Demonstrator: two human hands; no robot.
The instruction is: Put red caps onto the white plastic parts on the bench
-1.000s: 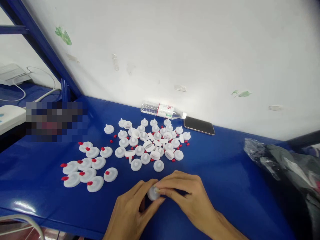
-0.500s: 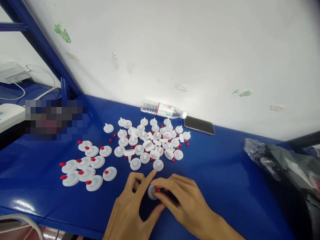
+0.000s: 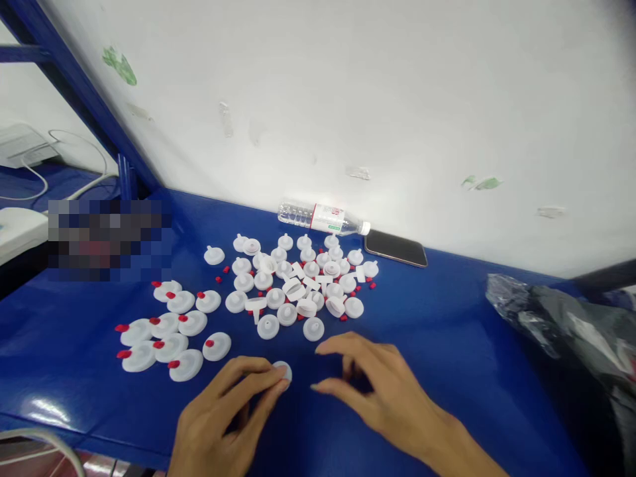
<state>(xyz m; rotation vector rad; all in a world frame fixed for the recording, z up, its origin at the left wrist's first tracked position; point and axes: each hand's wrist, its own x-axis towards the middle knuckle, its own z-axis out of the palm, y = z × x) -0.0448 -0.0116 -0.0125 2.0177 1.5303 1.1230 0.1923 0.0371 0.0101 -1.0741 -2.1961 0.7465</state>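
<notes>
My left hand (image 3: 231,404) pinches a white plastic spouted disc (image 3: 285,372) between thumb and fingertips, near the front of the blue table. Most of that disc is hidden by the fingers, and whether a red cap sits on it cannot be seen. To its right, my right hand (image 3: 370,387) is empty, thumb and index finger apart. Just beyond the hands lies a loose spouted disc (image 3: 313,329), at the front of a pile of similar white discs (image 3: 287,314) with small red caps (image 3: 343,318) scattered among them.
On the left lies a group of white discs with red caps on their spouts (image 3: 185,365). A clear water bottle (image 3: 325,217) and a dark phone (image 3: 395,247) rest against the wall. Plastic bags and dark fabric (image 3: 561,318) lie at right. A pale cable (image 3: 47,434) curves at the lower left.
My right hand has let go of the disc and its red cap and drawn back to the right, fingers opening. My left hand has moved left, now gripping the disc.
</notes>
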